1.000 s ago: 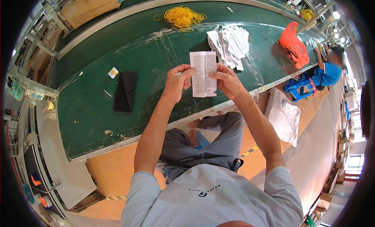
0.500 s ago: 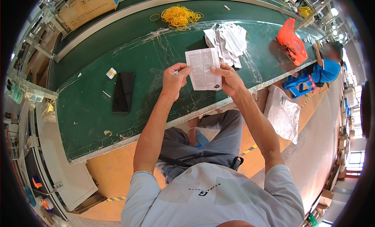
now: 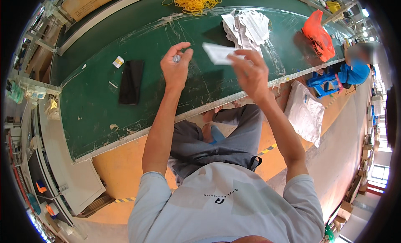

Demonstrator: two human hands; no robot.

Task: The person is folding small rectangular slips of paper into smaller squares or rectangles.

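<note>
Small object [image 3: 177, 58] in left hand [image 3: 175, 69] too tiny to identify.

I see a light grey short-sleeved tee w/ a small dark logo on the chest, sleeves ending approx. mid upper arm. Forearms bare, no watch or gloves on the left hand [image 3: 175, 69] or right hand [image 3: 250, 73]. Grey trousers below, creased at the knees. A bit of blue fabric shows btw. the legs.
</note>
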